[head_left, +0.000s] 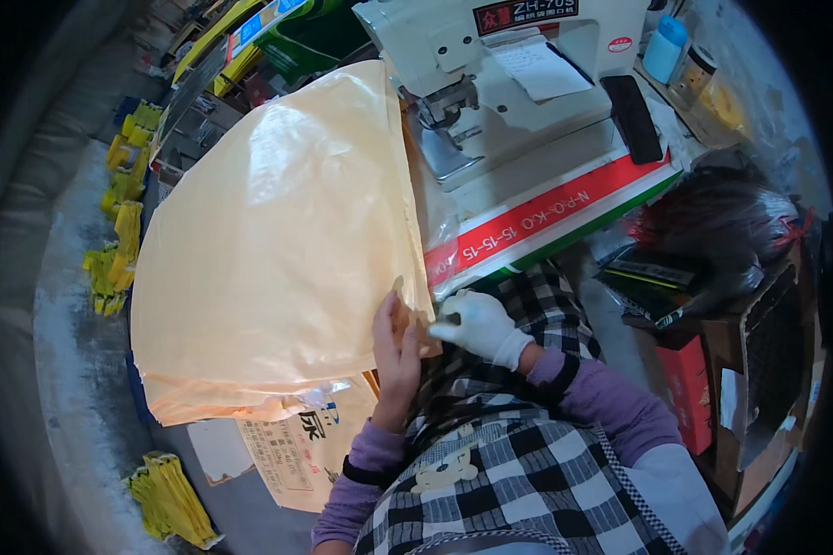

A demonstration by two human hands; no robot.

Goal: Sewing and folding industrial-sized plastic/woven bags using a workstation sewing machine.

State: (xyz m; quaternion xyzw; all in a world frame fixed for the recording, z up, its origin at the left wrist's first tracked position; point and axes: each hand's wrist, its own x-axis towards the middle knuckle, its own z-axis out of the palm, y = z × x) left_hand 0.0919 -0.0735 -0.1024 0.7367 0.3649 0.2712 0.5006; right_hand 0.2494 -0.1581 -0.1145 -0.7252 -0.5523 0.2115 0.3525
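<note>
Left of the white metal sewing machine: big glossy cream plastic sheet, bare left hand at its edge, curled white-gloved right hand alongside. Can't make out if either's gripping.

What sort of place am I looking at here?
Probably a small sack-sewing workshop: a pale industrial sewing machine stands at the work area, large cream sack-like material is spread beside it, and a yellow bundle lies at lower left.
</note>
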